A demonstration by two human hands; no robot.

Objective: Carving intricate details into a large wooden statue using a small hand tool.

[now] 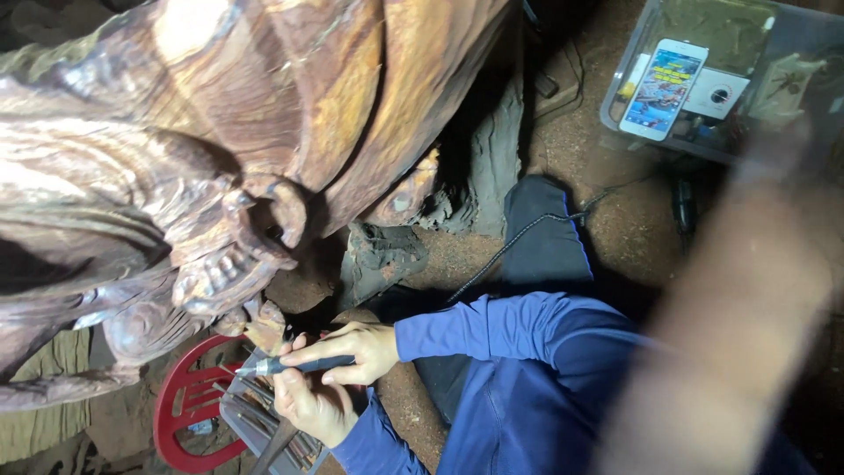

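— What are the hands doing?

— The right hand (352,350) is pinching a slim dark rotary carving handpiece (303,363) between thumb and fingers, much like a pen, with its tip pointing left toward the lower edge of the carved wooden sculpture (202,149). The left hand (312,409) sits just beneath it, fingers curled, pressed against the right hand and the tool. Whether it grips the tool itself I cannot tell

— And where is the tool's tip?

— Just beside a small carved knob of wood (266,325) at the sculpture's underside, near a row of carved teeth (224,268). Touching or not, I cannot tell

— What lies around the hands?

— Directly below them a grey tray of thin metal tools (264,422), and beside that a red slotted disc (189,409) on the dusty floor. Both arms wear blue sleeves (492,330). A black braided cable (510,246) runs from near the sleeve up toward the right

— Farther out?

— At the top right a clear plastic box (615,97) with a white smartphone (663,88), screen lit, lying on it. A blurred shape (730,325) fills the right side, close to the camera
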